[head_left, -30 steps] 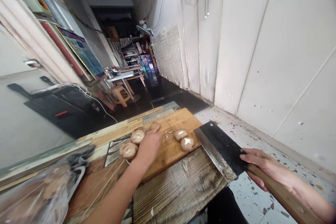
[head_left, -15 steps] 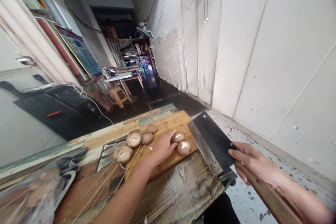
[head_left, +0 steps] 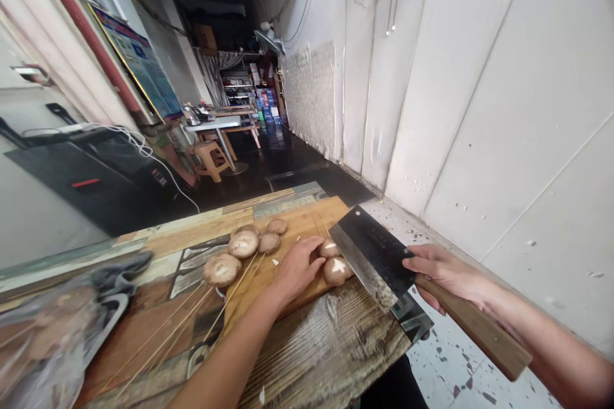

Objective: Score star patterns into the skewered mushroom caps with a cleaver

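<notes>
My right hand (head_left: pixel 444 275) is closed round the neck of a cleaver (head_left: pixel 378 252) with a broad dark blade and a wooden handle. The blade hangs over the right end of the wooden cutting board (head_left: pixel 304 220), close to two mushrooms. My left hand (head_left: pixel 300 271) rests on the board, its thumb and fingers curled against the left side of a brown mushroom (head_left: pixel 329 247), partly hidden behind blade and fingers. Just in front sits a mushroom with a white star cut in its cap (head_left: pixel 336 271). Several whole mushrooms (head_left: pixel 244 243) cluster at the board's left.
Thin wooden skewers (head_left: pixel 175 332) lie across the patterned table (head_left: pixel 330 345) to the left. A clear plastic bag (head_left: pixel 48 345) on a tray holds brownish contents at the far left, beside a grey cloth (head_left: pixel 119 268). Small white scraps lie on the board. A wall (head_left: pixel 460 108) rises at right.
The cleaver has moved left, its blade now nearer the mushrooms and overlapping one in view. My left hand stays at the same mushroom. The camera view has shifted slightly.
</notes>
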The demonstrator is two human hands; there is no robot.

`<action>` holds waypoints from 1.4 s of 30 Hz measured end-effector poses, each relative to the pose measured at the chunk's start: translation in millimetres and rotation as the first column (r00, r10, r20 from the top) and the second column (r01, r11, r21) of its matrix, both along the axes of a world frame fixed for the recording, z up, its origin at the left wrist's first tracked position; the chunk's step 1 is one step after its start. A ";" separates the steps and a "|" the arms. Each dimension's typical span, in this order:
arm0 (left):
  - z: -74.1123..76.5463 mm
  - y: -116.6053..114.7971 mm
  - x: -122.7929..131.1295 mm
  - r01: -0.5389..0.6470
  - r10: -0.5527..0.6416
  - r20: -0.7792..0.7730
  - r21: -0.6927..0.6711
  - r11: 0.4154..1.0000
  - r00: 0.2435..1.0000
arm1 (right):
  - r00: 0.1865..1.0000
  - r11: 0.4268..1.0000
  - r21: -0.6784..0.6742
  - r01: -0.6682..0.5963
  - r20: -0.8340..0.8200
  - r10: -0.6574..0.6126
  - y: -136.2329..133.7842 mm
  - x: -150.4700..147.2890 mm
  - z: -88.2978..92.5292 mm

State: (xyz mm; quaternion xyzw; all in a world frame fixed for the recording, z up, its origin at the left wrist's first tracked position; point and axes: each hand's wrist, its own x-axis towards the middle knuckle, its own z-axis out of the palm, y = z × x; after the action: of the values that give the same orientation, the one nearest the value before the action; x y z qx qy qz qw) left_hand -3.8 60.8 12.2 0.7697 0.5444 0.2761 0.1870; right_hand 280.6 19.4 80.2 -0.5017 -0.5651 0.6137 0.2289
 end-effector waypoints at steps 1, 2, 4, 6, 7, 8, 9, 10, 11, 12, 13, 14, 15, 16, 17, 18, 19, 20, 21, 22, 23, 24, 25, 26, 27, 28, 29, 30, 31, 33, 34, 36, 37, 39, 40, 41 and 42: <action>-0.2 -0.3 0.2 0.007 -0.007 -0.001 0.007 1.000 1.000 | 1.000 1.000 0.001 -0.003 0.003 0.003 -0.8 1.6 -0.8; -0.1 -0.7 0.6 0.008 -0.008 -0.002 0.013 1.000 1.000 | 1.000 1.000 0.000 -0.005 0.007 0.005 -2.1 3.0 -1.5; 0.4 -1.9 1.3 0.001 -0.001 -0.006 0.024 1.000 1.000 | 1.000 1.000 -0.010 -0.009 0.014 0.010 -5.5 4.7 -2.2; 0.6 -2.8 1.8 0.004 -0.004 -0.009 0.033 0.999 1.000 | 1.000 1.000 -0.015 -0.017 0.024 0.017 -9.5 4.6 -1.4; 0.4 -3.2 2.0 0.007 -0.007 -0.008 0.035 0.999 1.000 | 0.999 1.000 -0.014 -0.023 0.027 0.023 -11.2 4.0 -0.6; 0.2 -3.4 2.0 0.008 -0.008 -0.007 0.036 0.999 1.000 | 0.999 1.000 -0.013 -0.027 0.028 0.028 -12.5 3.4 0.3; -0.2 -3.5 1.9 0.007 -0.006 -0.004 0.035 0.999 1.000 | 0.999 0.999 -0.013 -0.033 0.029 0.034 -13.3 2.9 1.0; -0.7 -3.4 1.8 0.005 -0.005 -0.002 0.034 0.999 1.000 | 0.999 0.999 -0.012 -0.037 0.031 0.037 -13.5 2.6 1.5; -1.1 -3.3 1.8 0.002 -0.002 -0.001 0.033 0.999 1.000 | 0.999 0.999 -0.009 -0.039 0.032 0.039 -13.1 2.6 1.6; -1.4 -3.2 1.8 0.000 0.000 -0.001 0.031 1.000 1.000 | 0.999 0.999 -0.004 -0.041 0.035 0.042 -12.3 2.9 1.3; -1.7 -3.0 1.9 0.001 0.000 -0.002 0.031 1.000 1.000 | 0.998 0.999 0.000 -0.043 0.039 0.043 -11.2 3.5 0.7; -1.7 -2.9 2.1 0.003 -0.002 -0.003 0.031 1.000 1.000 | 0.998 0.999 0.003 -0.043 0.044 0.043 -9.9 4.2 -0.2; -1.6 -2.9 2.4 0.003 -0.003 -0.005 0.030 1.000 1.000 | 0.998 0.999 0.004 -0.046 0.048 0.045 -8.6 4.9 -1.0; -1.4 -3.0 2.9 0.002 -0.002 -0.008 0.028 1.000 1.000 | 0.997 0.999 0.004 -0.046 0.054 0.046 -7.3 5.4 -1.7; -1.0 -3.2 3.3 0.001 0.000 -0.013 0.026 1.000 1.000 | 0.997 0.999 0.001 -0.049 0.064 0.049 -5.9 5.6 -2.2; -0.5 -3.4 3.7 0.000 0.001 -0.017 0.024 1.000 1.000 | 0.996 0.999 -0.001 -0.051 0.075 0.051 -4.4 5.3 -2.4; 0.0 -3.7 4.1 -0.001 0.001 -0.019 0.024 1.000 1.000 | 0.995 0.999 -0.004 -0.052 0.087 0.052 -2.7 4.4 -2.3; 0.5 -4.0 4.3 0.002 -0.002 -0.021 0.025 1.000 1.000 | 0.994 0.999 -0.007 -0.053 0.100 0.054 -0.6 2.9 -1.8; 0.9 -4.3 4.4 0.007 -0.006 -0.022 0.026 1.000 1.000 | 0.992 0.999 -0.005 -0.054 0.116 0.054 1.9 0.9 -1.0; 1.3 -4.6 4.4 0.009 -0.009 -0.022 0.026 1.000 1.000 | 0.990 0.998 -0.001 -0.055 0.133 0.055 4.9 -1.4 0.1; 1.6 -4.8 4.4 0.008 -0.008 -0.022 0.026 1.000 1.000 | 0.987 0.998 0.005 -0.059 0.150 0.057 8.2 -3.8 1.4; 1.9 -5.0 4.4 0.008 -0.008 -0.022 0.023 1.000 1.000 | 0.985 0.998 0.013 -0.062 0.164 0.059 11.7 -6.0 3.1; 2.1 -5.3 4.4 0.009 -0.008 -0.022 0.021 1.000 1.000 | 0.982 0.997 0.020 -0.069 0.177 0.064 15.1 -7.7 5.0; 2.4 -5.5 4.6 0.010 -0.010 -0.020 0.021 1.000 1.000 | 0.980 0.997 0.026 -0.075 0.188 0.069 17.9 -8.8 7.4; 2.6 -5.7 4.8 0.012 -0.012 -0.016 0.020 1.000 1.000 | 0.978 0.996 0.030 -0.079 0.196 0.072 19.9 -9.4 10.1; 2.8 -5.9 5.2 0.015 -0.015 -0.013 0.020 1.000 1.000 | 0.977 0.996 0.028 -0.081 0.199 0.073 20.6 -9.4 13.3; 2.8 -6.1 5.7 0.018 -0.018 -0.011 0.020 1.000 1.000 | 0.975 0.996 0.035 -0.084 0.209 0.074 19.9 -9.2 16.9; 2.7 -6.2 6.3 0.018 -0.018 -0.009 0.023 1.000 1.000 | 0.970 0.994 0.056 -0.090 0.232 0.075 17.5 -9.2 20.7; 2.4 -6.2 6.9 0.013 -0.013 -0.009 0.027 1.000 1.000 | 0.959 0.990 0.095 -0.105 0.274 0.076 13.5 -9.6 24.5; 0.9 -6.1 8.2 0.010 -0.010 -0.010 0.040 0.999 1.000 | 0.904 0.950 0.261 -0.170 0.424 0.045 1.0 -12.7 30.6; -0.3 -6.1 9.0 0.012 -0.011 -0.010 0.049 0.999 1.000 | 0.846 0.891 0.384 -0.244 0.533 0.002 -7.0 -15.5 32.2; -3.4 -6.7 10.7 0.001 -0.001 0.001 0.067 0.998 1.000 | 0.693 0.702 0.562 -0.437 0.708 -0.135 -24.6 -22.8 31.0; -5.0 -7.3 11.8 -0.014 0.013 0.013 0.077 0.997 1.000 | 0.610 0.603 0.590 -0.537 0.765 -0.205 -33.4 -26.8 28.3; -7.4 -9.9 14.6 -0.059 0.054 0.053 0.079 0.995 0.997 | 0.490 0.465 0.567 -0.680 0.823 -0.287 -49.3 -34.1 19.5; -7.8 -11.8 16.1 -0.076 0.071 0.073 0.070 0.995 0.995 | 0.441 0.397 0.548 -0.736 0.834 -0.332 -56.0 -37.2 14.4; -7.7 -13.9 17.7 -0.084 0.079 0.089 0.057 0.995 0.993 | 0.405 0.332 0.533 -0.778 0.830 -0.385 -61.8 -39.8 9.4; -7.1 -16.3 19.2 -0.085 0.080 0.101 0.043 0.995 0.992 | 0.370 0.263 0.517 -0.815 0.813 -0.450 -66.6 -42.1 5.0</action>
State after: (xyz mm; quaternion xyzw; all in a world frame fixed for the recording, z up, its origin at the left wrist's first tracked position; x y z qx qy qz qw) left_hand 15.5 44.5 5.1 0.7361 0.5590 0.3344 0.1842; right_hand 238.5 -47.2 85.2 -0.4013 -0.8917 -0.2078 0.0275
